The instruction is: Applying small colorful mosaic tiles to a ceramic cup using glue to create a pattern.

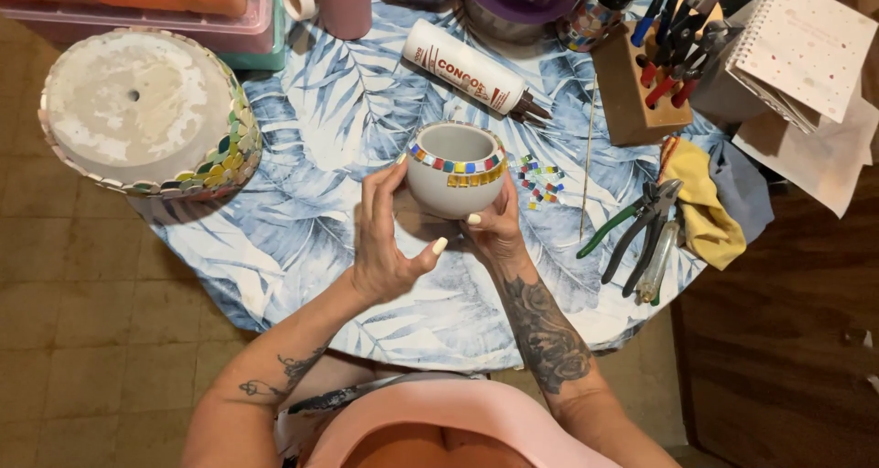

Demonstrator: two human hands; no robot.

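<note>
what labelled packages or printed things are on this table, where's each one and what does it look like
Glue bottle: lying on its side above the pot, white cylinder, red and dark print, dark nozzle pointing right.
Spiral notebook: top right corner, tilted, white cover with small coloured dots.
No screens or signs show.

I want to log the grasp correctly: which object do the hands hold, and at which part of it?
Both hands hold a small white pot with a band of coloured tiles under its rim. The left hand cups its left side; the right hand supports its lower right side.
</note>
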